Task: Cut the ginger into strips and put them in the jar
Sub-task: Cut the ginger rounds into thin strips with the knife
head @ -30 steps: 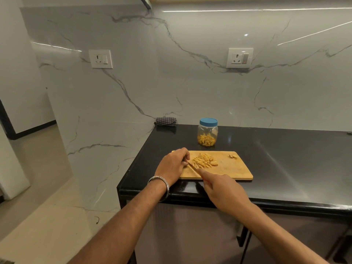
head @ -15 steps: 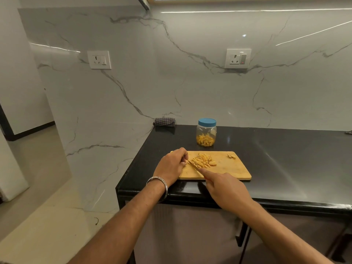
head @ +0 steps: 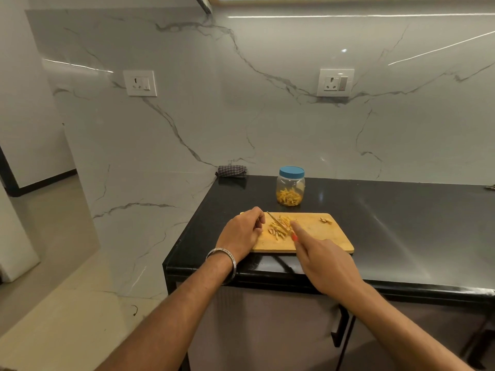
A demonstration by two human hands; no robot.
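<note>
A wooden cutting board (head: pixel 321 239) lies at the front of the black counter. On its left half sits a pile of yellow ginger strips (head: pixel 280 227). My right hand (head: pixel 325 261) grips a knife (head: pixel 277 223) with a red handle, forefinger along its back; the blade runs across the pile. My left hand (head: pixel 241 231) rests with curled fingers on the board's left end, just beside the strips. Behind the board stands a clear jar (head: pixel 290 186) with a blue lid on, holding ginger strips in its bottom.
A small ginger scrap (head: pixel 326 220) lies at the board's far right corner. A folded checked cloth (head: pixel 231 171) sits against the marble wall at the counter's back left. The counter (head: pixel 401 223) ends in an edge at the left, with floor beyond.
The knife has shifted right into the pile, and a few strips now lie apart at the pile's left side. My left hand stays at the board's left end.
</note>
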